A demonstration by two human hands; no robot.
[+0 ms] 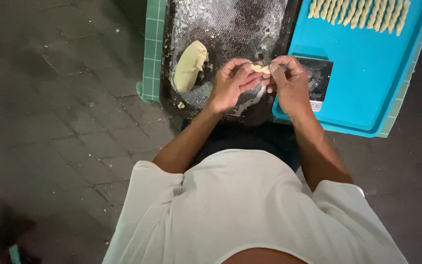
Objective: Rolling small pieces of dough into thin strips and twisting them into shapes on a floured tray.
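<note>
My left hand (233, 83) and my right hand (289, 80) meet over the edge of a dark floured tray (230, 24). Both pinch a small pale piece of dough (260, 69) between their fingertips. A larger lump of dough (190, 66) lies on the tray, just left of my left hand. On the blue tray (367, 83) to the right, a row of several twisted dough sticks (360, 12) lies along the far edge.
A small dark digital scale (318, 80) sits on the blue tray right behind my right hand. Both trays rest on a green tiled surface (151, 54). Grey paved floor (50, 98) spreads to the left and below.
</note>
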